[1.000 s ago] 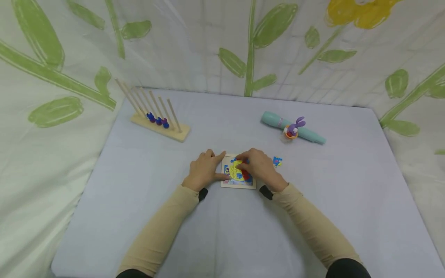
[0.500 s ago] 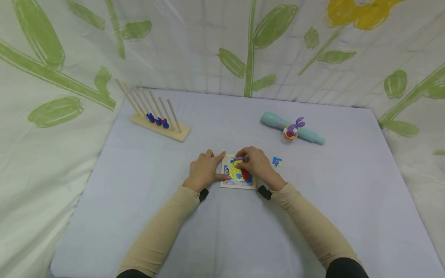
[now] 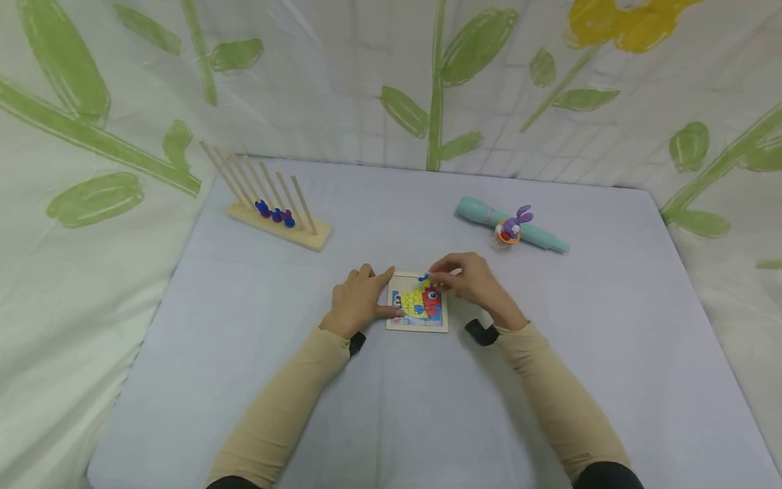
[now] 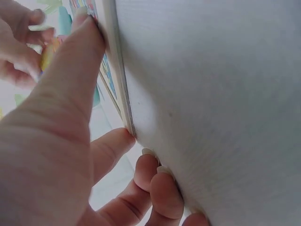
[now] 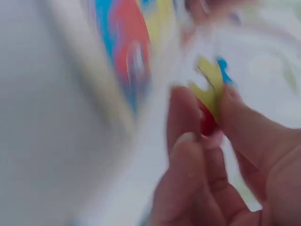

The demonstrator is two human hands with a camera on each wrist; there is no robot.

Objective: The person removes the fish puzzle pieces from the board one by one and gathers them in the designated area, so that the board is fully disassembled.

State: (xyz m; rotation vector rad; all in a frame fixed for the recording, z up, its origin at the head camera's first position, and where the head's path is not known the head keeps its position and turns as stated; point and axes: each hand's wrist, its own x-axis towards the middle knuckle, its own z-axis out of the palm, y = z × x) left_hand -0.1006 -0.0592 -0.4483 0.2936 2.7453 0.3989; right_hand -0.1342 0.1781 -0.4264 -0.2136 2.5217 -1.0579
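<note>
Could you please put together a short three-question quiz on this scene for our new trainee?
1. Which colours show on the puzzle piece that the right hand pinches?
2. True or false: the left hand is lifted clear of the puzzle tray.
3. In the head view, which of these stands farthest left?
a) the teal baton-shaped object
b) the wooden peg stand
c) the purple long-eared toy

Key:
1. Yellow, red and blue.
2. False: it touches the puzzle tray.
3. b

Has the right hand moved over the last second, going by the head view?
Yes. Judged against the wooden peg stand, the right hand has shifted to the right and slightly forward, uncovering more of the puzzle board.
</note>
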